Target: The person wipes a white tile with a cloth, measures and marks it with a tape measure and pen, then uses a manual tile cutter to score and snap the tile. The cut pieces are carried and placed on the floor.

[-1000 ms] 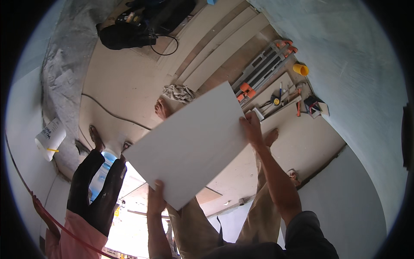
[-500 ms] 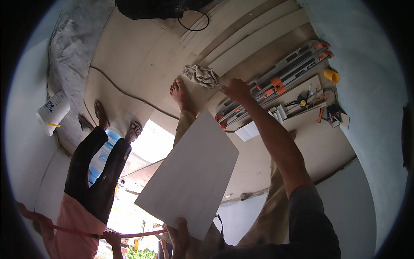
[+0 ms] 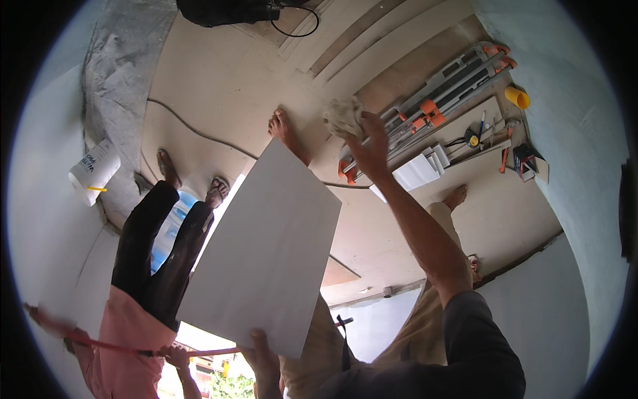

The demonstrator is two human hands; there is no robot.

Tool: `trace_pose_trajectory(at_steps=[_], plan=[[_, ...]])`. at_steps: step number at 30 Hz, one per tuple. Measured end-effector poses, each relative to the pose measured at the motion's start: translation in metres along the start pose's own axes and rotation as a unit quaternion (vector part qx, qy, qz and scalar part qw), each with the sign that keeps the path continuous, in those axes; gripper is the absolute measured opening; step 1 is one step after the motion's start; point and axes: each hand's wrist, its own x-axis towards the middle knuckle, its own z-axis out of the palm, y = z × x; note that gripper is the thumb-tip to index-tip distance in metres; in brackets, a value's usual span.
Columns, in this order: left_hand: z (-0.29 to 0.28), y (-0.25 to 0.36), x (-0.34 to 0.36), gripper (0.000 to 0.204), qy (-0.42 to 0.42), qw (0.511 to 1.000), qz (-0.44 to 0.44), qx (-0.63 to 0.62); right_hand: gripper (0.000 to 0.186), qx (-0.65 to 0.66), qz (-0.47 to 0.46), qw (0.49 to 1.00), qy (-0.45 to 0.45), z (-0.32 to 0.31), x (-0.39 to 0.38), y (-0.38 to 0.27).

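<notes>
My left hand [image 3: 263, 359] grips the bottom edge of a large pale rectangular tile [image 3: 262, 246], held tilted in front of my legs. My right hand [image 3: 369, 146] is closed on a crumpled beige rag [image 3: 342, 116], raised above and right of the tile's top corner. Behind that hand, long metal tile cutters with orange fittings [image 3: 430, 112] lie on the floor, next to small pale tile pieces [image 3: 419, 171].
A co-worker in pink [image 3: 136, 322] stands at left holding a red bar, near a white bucket [image 3: 94, 169]. A cable [image 3: 199, 126] crosses the floor [image 3: 206, 66]. Hand tools [image 3: 473, 138] and a yellow cup [image 3: 516, 98] sit by the right wall; a black bag [image 3: 219, 12] lies at the back.
My right hand left the tile's edge, reached forward and picked up the rag from the floor. The tile turned more upright in my left hand. The co-worker's red bar swung across.
</notes>
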Motion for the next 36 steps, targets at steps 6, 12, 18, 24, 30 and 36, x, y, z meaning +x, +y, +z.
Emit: trace_pose_trajectory(at_steps=[6,12,18,24,30,36], plan=[[0.047,0.018,-0.059,0.061,-0.078,0.993,0.081,-0.041,0.03,0.158,0.002,0.883,-0.442,-0.249,-0.063,-0.158],[0.123,0.02,-0.189,0.058,-0.107,0.984,0.135,-0.038,0.049,0.247,-0.231,0.875,-0.347,-0.303,-0.117,-0.25],[0.163,0.003,-0.322,0.054,-0.175,0.975,0.127,-0.046,0.064,0.051,-0.058,0.991,-0.113,-0.417,-0.05,-0.142],[0.204,-0.035,-0.376,0.055,-0.172,0.981,0.042,-0.084,0.03,-0.11,0.248,0.961,0.055,-0.587,-0.118,0.044],[0.235,-0.095,-0.359,0.057,-0.221,0.97,0.08,0.055,0.059,0.3,0.317,0.893,-0.111,-0.64,-0.243,-0.063],[0.235,-0.095,-0.338,0.048,-0.264,0.952,0.107,0.114,0.043,0.019,-0.068,0.94,-0.334,-0.505,-0.279,-0.102]])
